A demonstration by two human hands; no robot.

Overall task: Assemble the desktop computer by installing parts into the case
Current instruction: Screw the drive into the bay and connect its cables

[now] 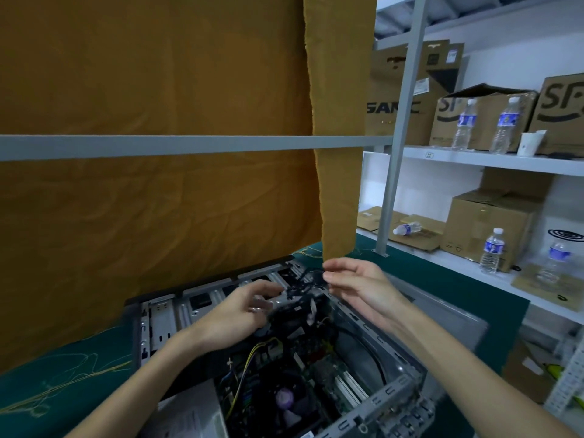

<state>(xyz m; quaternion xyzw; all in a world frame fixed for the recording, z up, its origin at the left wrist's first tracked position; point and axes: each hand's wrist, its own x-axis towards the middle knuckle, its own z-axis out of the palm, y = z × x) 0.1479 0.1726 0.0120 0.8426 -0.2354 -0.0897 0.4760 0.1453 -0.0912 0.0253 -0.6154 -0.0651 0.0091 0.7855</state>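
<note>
An open grey computer case (pixel 392 390) lies on its side on the green table. Inside it I see the motherboard (pixel 319 368), a black CPU fan (pixel 287 403) and a yellow-and-black cable bundle (pixel 252 355). A tangle of black cables (pixel 303 289) rises over the drive bays at the case's far end. My left hand (pixel 240 311) reaches into that end, its fingers curled around a pale connector beside the black cables. My right hand (pixel 357 286) hovers just to the right, thumb and fingertips pinching a thin black cable loop.
A mustard-yellow curtain (pixel 158 184) hangs behind the case, crossed by a grey bar (pixel 189 145). White shelving (pixel 474 159) on the right holds cardboard boxes, water bottles (pixel 491 251) and a paper cup. A flat grey panel (pixel 189 412) lies at the case's near left.
</note>
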